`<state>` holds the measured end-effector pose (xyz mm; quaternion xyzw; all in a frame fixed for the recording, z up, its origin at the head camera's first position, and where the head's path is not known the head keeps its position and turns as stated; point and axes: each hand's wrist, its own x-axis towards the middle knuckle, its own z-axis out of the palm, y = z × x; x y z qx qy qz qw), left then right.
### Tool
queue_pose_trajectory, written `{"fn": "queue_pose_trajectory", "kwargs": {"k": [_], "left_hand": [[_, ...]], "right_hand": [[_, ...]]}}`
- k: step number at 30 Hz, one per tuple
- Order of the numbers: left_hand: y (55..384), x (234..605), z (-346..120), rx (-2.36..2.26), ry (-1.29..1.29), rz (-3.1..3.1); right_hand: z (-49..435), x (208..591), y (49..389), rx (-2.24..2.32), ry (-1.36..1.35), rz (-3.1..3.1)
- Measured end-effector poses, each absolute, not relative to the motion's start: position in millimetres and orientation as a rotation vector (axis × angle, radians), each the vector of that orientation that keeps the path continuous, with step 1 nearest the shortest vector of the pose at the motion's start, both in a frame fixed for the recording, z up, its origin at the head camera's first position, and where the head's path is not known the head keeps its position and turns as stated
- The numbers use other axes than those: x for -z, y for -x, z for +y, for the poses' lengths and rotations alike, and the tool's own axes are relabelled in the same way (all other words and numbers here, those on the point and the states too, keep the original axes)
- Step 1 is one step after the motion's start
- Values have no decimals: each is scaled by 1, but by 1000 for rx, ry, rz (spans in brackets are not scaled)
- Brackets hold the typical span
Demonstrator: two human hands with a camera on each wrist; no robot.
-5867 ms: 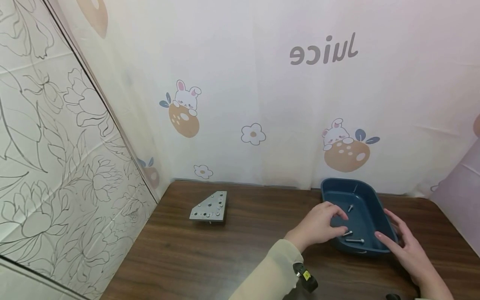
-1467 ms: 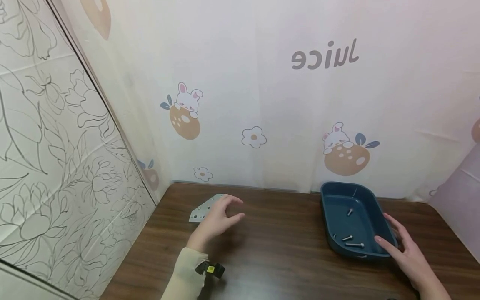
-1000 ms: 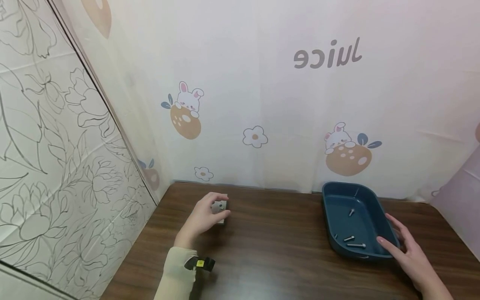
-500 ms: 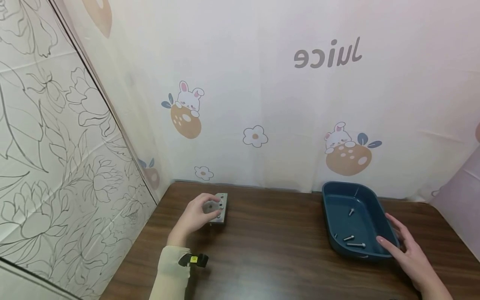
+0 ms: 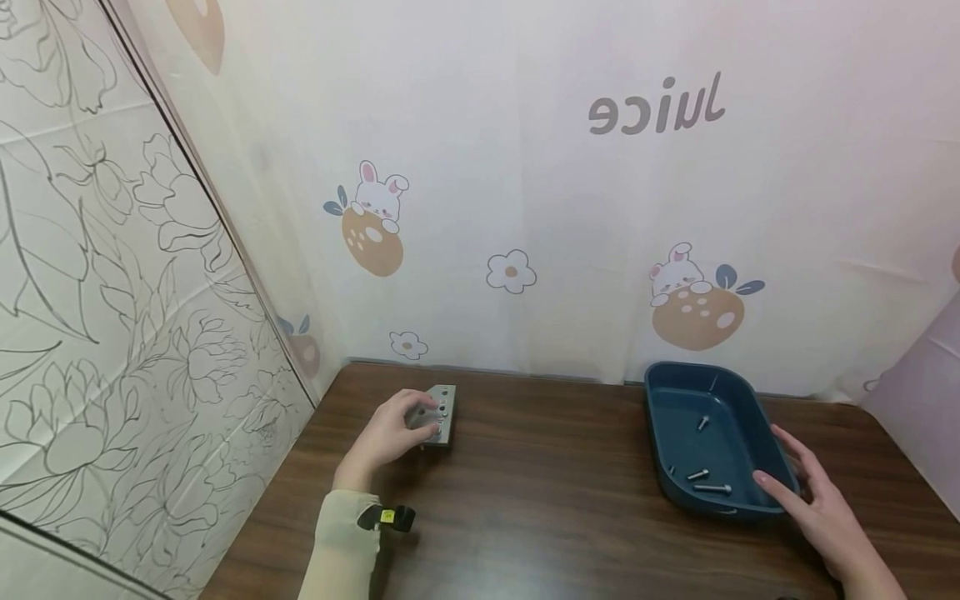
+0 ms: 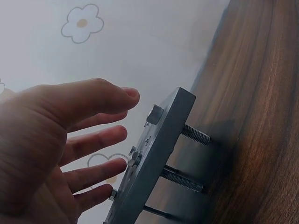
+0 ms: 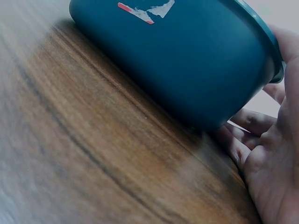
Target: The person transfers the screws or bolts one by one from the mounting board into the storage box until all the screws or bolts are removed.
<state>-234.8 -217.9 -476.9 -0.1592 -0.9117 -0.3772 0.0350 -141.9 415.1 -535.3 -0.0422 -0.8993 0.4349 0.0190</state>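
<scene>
My left hand [image 5: 392, 429] is over a grey metal plate [image 5: 444, 433] at the left of the table, its fingers loosely bent and apart. In the left wrist view, bolts pass through the plate [image 6: 156, 154], their threaded shafts showing beneath it. The thumb is close to a bolt head [image 6: 154, 114], with a gap between them; lower fingertips are right at other heads. My right hand [image 5: 821, 500] grips the right side of a dark blue tray [image 5: 660, 450], thumb over the rim. Several loose bolts, one of them long [image 5: 712, 488], lie in the tray.
The dark wooden table [image 5: 540, 467] runs back to a white printed curtain [image 5: 570, 208]. A flower-patterned panel [image 5: 135, 333] borders the left side. In the right wrist view, a torn label [image 7: 140, 13] shows on the tray's outer wall.
My left hand has gone from inside the tray across to the metal plate, shifting left over it, then nearly stopping. My right hand has stayed on the tray's side.
</scene>
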Motion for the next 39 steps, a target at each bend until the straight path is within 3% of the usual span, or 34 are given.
{"fn": "queue_pose_trajectory", "kwargs": {"k": [39], "left_hand": [[236,493,-228,1277,497,-2875]], "right_hand": [[412,534,144,-1387,152,-2796]]}}
